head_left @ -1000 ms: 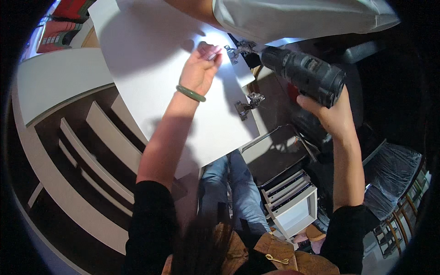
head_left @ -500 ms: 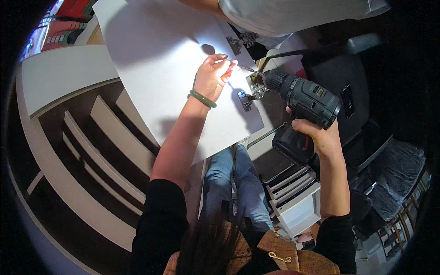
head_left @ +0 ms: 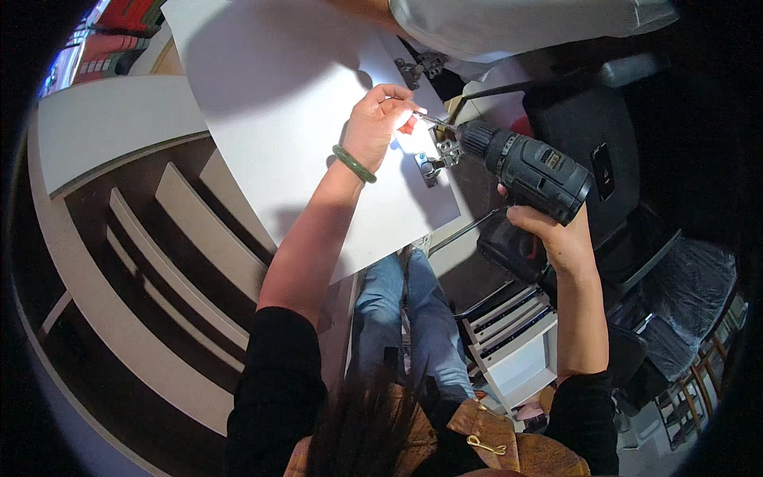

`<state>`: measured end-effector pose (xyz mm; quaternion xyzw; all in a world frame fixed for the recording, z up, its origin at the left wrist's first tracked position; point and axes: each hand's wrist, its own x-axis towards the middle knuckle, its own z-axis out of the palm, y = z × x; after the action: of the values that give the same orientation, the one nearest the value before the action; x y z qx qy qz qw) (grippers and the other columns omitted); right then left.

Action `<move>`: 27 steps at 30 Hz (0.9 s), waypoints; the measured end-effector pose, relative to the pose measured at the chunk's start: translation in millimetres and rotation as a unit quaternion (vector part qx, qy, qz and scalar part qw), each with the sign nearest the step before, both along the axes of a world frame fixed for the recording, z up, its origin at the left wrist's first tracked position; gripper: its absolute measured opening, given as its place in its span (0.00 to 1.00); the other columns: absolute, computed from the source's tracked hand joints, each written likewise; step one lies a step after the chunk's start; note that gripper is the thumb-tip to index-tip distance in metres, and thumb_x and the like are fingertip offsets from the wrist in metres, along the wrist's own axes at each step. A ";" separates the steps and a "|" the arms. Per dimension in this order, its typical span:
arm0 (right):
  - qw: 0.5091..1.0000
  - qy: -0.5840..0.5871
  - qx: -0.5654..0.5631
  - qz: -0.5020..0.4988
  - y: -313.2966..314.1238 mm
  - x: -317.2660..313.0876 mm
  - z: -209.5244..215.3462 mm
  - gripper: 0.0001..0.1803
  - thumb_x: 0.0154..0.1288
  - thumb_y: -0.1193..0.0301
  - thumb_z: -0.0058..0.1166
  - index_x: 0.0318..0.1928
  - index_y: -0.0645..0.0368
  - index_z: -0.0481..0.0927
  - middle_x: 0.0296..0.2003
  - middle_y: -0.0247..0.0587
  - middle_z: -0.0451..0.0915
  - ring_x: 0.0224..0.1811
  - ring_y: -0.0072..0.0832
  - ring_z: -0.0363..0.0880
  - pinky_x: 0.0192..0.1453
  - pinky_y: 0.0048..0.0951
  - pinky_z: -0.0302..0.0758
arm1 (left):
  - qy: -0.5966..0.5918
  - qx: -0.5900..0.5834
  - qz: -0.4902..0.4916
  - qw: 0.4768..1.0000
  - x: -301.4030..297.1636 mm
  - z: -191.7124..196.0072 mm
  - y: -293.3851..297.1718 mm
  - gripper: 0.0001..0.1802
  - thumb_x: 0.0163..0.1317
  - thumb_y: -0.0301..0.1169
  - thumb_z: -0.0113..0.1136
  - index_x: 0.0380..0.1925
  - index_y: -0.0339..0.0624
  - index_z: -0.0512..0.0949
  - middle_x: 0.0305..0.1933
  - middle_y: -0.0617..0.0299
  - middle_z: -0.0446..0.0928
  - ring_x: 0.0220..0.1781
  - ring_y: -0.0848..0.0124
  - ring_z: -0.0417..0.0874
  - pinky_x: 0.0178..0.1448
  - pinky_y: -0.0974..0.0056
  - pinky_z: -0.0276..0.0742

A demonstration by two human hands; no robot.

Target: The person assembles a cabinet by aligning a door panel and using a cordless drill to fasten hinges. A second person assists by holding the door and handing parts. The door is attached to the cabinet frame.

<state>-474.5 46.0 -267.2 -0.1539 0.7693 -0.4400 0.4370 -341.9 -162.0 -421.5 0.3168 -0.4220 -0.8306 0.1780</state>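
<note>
A black cordless drill (head_left: 534,168) is in my right hand (head_left: 556,234), which wraps round its grip. Its long driver bit (head_left: 435,122) points left toward my left hand (head_left: 375,123). The fingertips of that hand are pinched at the bit's end; whatever small piece they hold is hidden. Beneath lies a large white panel (head_left: 278,135), lit brightly round my fingers. On the panel's right edge, just below the bit, sits a metal cabinet hinge (head_left: 433,164). A second hinge (head_left: 412,73) is farther along that edge.
At the top, another person's pale sleeve (head_left: 524,28) and forearm reach over the panel. A slatted white cabinet frame (head_left: 151,302) stands at left. Right of the drill are a black chair (head_left: 584,127) with a phone (head_left: 602,171) on it and a plastic-wrapped chair (head_left: 687,290).
My left hand has shifted slightly right, its fingers closing in on the bit's end. The drill has stayed almost in place.
</note>
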 end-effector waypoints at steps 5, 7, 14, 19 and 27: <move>0.999 0.034 0.004 0.024 -15.2 -0.3 -3.7 0.22 0.45 0.82 0.64 0.45 0.60 0.83 0.39 0.39 0.85 0.40 0.27 0.83 0.48 0.29 0.78 | -0.039 0.068 0.035 0.996 -6.5 2.3 -2.8 0.19 0.65 0.28 0.60 0.53 0.34 0.67 0.38 0.54 0.79 0.31 0.73 0.79 0.33 0.71 0.78; 0.996 0.071 -0.004 0.056 -27.4 -5.8 -8.1 0.19 0.46 0.81 0.63 0.43 0.60 0.83 0.37 0.35 0.84 0.37 0.24 0.80 0.46 0.27 0.76 | -0.093 0.043 0.047 0.994 -14.4 3.6 -3.3 0.22 0.66 0.30 0.60 0.55 0.33 0.66 0.41 0.50 0.78 0.32 0.71 0.80 0.33 0.71 0.79; 0.994 0.095 0.013 0.053 -81.7 -34.3 -41.2 0.04 0.48 0.79 0.61 0.23 0.62 0.78 0.19 0.30 0.77 0.21 0.19 0.74 0.27 0.24 0.70 | -0.311 -0.591 -0.002 0.744 2.0 -8.0 -23.1 0.24 0.55 0.34 0.67 0.51 0.38 0.75 0.54 0.51 0.76 0.60 0.53 0.73 0.63 0.53 0.68; 0.990 0.099 0.042 0.091 -100.6 -41.4 -46.3 0.03 0.48 0.80 0.60 0.22 0.61 0.78 0.19 0.31 0.77 0.20 0.19 0.73 0.26 0.23 0.68 | -0.341 -0.647 -0.055 0.680 14.6 -20.7 -26.9 0.26 0.53 0.33 0.68 0.53 0.38 0.76 0.64 0.56 0.70 0.69 0.56 0.67 0.70 0.51 0.61; 0.988 0.098 0.057 0.103 -108.4 -45.7 -56.3 0.03 0.48 0.79 0.61 0.23 0.64 0.79 0.20 0.34 0.78 0.21 0.21 0.75 0.27 0.24 0.69 | -0.343 -0.629 -0.058 0.696 13.3 -19.5 -26.0 0.26 0.52 0.32 0.68 0.53 0.37 0.77 0.65 0.55 0.70 0.70 0.57 0.65 0.72 0.52 0.59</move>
<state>-520.2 -62.5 -323.6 -0.2494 0.8121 -0.3312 0.4106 -328.6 -188.0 -441.0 0.3691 -0.8950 -0.2142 0.1302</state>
